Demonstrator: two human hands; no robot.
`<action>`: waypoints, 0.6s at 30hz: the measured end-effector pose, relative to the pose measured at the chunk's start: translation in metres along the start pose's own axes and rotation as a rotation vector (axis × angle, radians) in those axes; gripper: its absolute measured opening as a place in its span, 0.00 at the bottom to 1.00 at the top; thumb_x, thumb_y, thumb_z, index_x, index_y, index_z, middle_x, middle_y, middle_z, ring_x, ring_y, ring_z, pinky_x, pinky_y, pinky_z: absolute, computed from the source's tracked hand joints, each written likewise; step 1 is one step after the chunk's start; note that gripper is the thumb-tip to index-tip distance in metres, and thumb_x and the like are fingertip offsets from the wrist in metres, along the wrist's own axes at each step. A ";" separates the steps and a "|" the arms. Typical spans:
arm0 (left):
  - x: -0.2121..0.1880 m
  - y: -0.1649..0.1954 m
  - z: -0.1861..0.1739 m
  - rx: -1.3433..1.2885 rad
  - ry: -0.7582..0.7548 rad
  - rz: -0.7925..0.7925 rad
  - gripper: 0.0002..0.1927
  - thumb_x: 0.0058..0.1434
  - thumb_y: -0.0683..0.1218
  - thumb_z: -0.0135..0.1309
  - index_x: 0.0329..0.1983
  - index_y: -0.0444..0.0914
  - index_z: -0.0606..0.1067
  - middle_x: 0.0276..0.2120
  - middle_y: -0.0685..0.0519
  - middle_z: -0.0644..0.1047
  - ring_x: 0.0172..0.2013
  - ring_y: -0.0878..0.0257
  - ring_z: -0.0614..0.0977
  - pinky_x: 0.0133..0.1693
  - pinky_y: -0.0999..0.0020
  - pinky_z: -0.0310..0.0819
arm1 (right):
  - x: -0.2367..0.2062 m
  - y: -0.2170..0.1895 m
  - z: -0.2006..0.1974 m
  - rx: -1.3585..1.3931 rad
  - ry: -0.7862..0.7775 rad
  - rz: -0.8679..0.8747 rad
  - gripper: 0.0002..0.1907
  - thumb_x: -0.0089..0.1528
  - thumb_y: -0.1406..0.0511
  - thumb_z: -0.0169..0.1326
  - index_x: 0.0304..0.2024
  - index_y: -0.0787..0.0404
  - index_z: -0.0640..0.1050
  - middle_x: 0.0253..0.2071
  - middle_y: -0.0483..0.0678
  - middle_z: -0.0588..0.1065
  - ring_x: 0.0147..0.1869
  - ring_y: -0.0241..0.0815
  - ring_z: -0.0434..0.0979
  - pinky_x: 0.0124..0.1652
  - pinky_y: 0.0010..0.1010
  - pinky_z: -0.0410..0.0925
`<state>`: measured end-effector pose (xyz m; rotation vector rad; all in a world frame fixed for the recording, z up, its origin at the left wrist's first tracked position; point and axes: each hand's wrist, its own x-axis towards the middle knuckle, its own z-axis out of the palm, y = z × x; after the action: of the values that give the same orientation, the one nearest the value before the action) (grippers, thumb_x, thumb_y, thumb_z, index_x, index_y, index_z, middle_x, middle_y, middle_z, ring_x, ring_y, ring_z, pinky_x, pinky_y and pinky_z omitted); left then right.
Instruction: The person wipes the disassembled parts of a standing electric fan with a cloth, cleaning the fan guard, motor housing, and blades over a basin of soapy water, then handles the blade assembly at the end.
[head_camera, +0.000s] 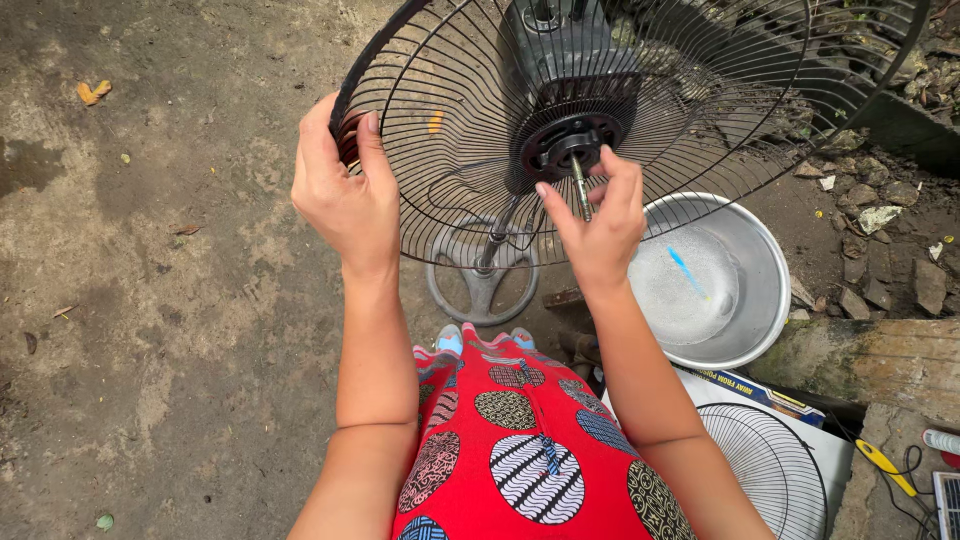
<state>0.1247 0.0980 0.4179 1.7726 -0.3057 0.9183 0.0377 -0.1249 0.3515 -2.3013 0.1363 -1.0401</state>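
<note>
A black wire fan guard (480, 110) is mounted on a stand fan, with the motor hub (568, 140) at its middle and a bare metal shaft (580, 188) sticking out toward me. My left hand (340, 190) grips the guard's left rim, thumb over the wires. My right hand (595, 225) is at the hub, fingers pinched around the shaft. The fan's round grey base (482, 285) shows through the wires below.
A metal basin (755, 290) with soapy water and a blue item stands at the right. A second fan grille (775, 465) lies on a white box at lower right. Stones and rubble lie at the right; dirt ground at left. My red patterned clothing (520, 440) fills the bottom.
</note>
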 end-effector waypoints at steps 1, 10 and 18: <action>0.000 0.000 0.000 -0.008 0.000 -0.002 0.10 0.73 0.37 0.59 0.56 0.35 0.74 0.45 0.50 0.81 0.43 0.63 0.85 0.48 0.69 0.83 | -0.004 0.000 -0.001 -0.007 -0.020 0.025 0.33 0.57 0.61 0.74 0.56 0.69 0.71 0.43 0.52 0.71 0.35 0.43 0.70 0.35 0.34 0.68; 0.001 0.001 0.000 0.005 0.006 0.004 0.11 0.73 0.37 0.60 0.55 0.35 0.74 0.45 0.50 0.81 0.43 0.62 0.86 0.47 0.70 0.83 | -0.016 0.010 -0.007 0.040 -0.037 -0.017 0.33 0.61 0.66 0.67 0.65 0.68 0.69 0.38 0.51 0.73 0.33 0.40 0.71 0.32 0.27 0.67; 0.000 0.002 0.001 -0.005 0.015 -0.017 0.11 0.73 0.36 0.59 0.55 0.34 0.74 0.44 0.51 0.81 0.42 0.63 0.85 0.47 0.70 0.83 | -0.028 0.008 -0.001 0.038 -0.069 0.155 0.19 0.65 0.68 0.63 0.55 0.55 0.71 0.27 0.46 0.77 0.25 0.35 0.76 0.28 0.26 0.68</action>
<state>0.1236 0.0960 0.4189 1.7601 -0.2825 0.9176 0.0186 -0.1225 0.3295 -2.2499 0.2604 -0.8765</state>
